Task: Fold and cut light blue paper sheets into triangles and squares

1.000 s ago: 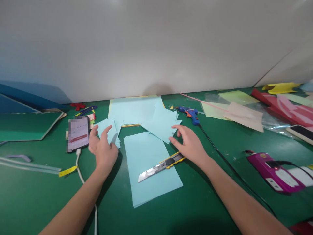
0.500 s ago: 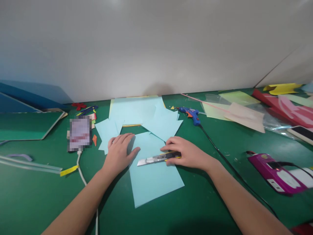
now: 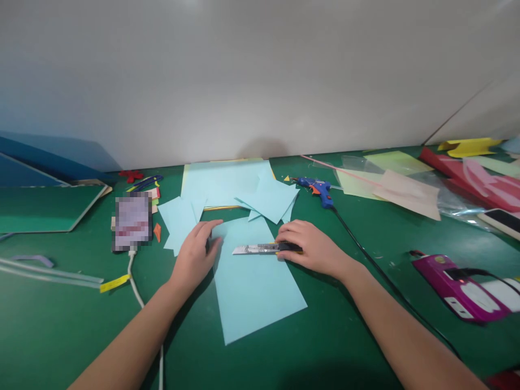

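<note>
A light blue paper sheet (image 3: 260,300) lies on the green table in front of me. My left hand (image 3: 196,250) rests at its upper left edge, thumb and fingers apart. My right hand (image 3: 311,246) is wrapped round a utility knife (image 3: 255,248) with a black and yellow handle. Its long blade lies over the sheet and points left; I cannot tell whether it touches the paper. Just beyond are loose light blue pieces, some at the right (image 3: 270,200) and some at the left (image 3: 181,219). Behind them a larger light blue sheet (image 3: 219,181) lies on yellow paper.
A blue glue gun (image 3: 320,190) with a black cord lies right of the papers. Farther right are a purple power strip (image 3: 459,290) and coloured sheets (image 3: 410,189). On the left, a blurred-out device (image 3: 132,222) has a white cable (image 3: 136,287). A white wall (image 3: 260,81) stands behind.
The knife has turned more level, its blade tip shifting up and slightly right. The loose pieces beyond my right hand have shifted and turned. My left thumb has drawn in toward the fingers.
</note>
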The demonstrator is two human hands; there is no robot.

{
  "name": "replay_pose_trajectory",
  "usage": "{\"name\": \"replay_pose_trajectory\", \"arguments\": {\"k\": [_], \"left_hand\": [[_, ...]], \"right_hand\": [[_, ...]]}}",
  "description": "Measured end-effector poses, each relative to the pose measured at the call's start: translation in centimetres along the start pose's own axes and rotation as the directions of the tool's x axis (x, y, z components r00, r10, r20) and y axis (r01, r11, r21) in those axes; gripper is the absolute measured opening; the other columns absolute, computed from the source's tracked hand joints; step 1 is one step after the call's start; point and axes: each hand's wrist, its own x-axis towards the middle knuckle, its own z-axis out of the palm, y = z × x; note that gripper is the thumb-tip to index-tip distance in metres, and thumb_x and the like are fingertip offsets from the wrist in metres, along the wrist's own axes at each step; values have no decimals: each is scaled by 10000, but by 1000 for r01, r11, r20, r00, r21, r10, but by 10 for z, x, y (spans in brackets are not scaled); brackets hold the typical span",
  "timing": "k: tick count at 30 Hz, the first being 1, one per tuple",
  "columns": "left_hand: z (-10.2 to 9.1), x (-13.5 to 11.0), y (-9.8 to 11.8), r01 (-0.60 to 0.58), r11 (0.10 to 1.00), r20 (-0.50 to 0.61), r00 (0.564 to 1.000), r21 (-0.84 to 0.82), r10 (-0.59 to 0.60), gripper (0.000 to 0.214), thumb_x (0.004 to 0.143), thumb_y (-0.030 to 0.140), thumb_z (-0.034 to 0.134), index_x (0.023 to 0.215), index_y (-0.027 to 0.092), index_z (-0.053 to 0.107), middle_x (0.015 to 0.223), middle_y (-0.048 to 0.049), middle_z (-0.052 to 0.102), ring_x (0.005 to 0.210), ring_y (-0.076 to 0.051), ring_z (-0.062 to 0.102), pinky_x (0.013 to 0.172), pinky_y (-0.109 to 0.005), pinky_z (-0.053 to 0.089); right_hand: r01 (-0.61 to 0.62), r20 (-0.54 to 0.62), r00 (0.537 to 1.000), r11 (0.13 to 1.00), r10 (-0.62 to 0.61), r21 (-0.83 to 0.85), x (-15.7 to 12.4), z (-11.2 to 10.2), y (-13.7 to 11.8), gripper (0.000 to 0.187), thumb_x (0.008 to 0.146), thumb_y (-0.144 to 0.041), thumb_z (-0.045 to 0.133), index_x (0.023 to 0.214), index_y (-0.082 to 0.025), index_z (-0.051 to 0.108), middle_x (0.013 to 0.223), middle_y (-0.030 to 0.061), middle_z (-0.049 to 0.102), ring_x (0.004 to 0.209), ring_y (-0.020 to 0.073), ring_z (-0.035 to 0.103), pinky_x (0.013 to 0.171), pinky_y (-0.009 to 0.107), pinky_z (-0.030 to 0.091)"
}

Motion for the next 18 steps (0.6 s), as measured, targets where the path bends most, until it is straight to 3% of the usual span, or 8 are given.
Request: {"name": "replay_pose_trajectory", "arguments": {"k": [3, 5, 11, 15, 18], "left_hand": [[-2, 1, 3, 80, 994, -13, 997, -72, -82, 332, 833, 212, 467, 1160, 195, 525, 838, -26, 603, 662, -166, 561, 670, -320, 507], [-5, 2, 5, 111, 987, -26, 993, -118, -115, 328, 818, 220, 471, 1139, 190, 529, 833, -22, 601, 654, -161, 556, 656, -311, 504], [-13, 4, 13, 69, 958, -116, 988, -278, -105, 112, 807, 221, 454, 835, 219, 562, 787, -20, 587, 684, -163, 544, 622, -294, 466], [-14, 4, 17, 24, 884, -158, 981, -467, -110, 93, 787, 213, 461, 704, 222, 502, 728, -17, 531, 712, -181, 551, 653, -322, 464], [-12, 4, 17, 45, 812, -108, 985, -581, -132, 79, 780, 217, 476, 704, 217, 497, 741, -17, 511, 710, -178, 557, 655, -324, 469]], "right_hand": [[-73, -25, 997, 997, 72, -35, -1, -2, 1, 154, 887, -323, 559, 930, -189, 622, 888, 63, 640, 818, 209, 558, 707, 340, 441], [-134, -55, 990, 989, 130, -65, -2, -3, 2, 142, 884, -313, 541, 908, -190, 609, 857, 60, 629, 789, 206, 552, 655, 315, 421], [-278, -158, 954, 948, 254, -155, -4, -4, 6, 132, 854, -258, 498, 924, -201, 594, 806, 47, 618, 730, 192, 562, 568, 277, 371], [-281, -204, 948, 941, 242, -188, -4, -1, 8, 128, 850, -230, 475, 887, -199, 593, 806, 59, 619, 718, 199, 555, 571, 288, 373], [-253, -211, 953, 955, 218, -157, -3, 0, 7, 130, 865, -245, 478, 870, -192, 597, 834, 69, 624, 747, 210, 556, 616, 308, 397]]}}
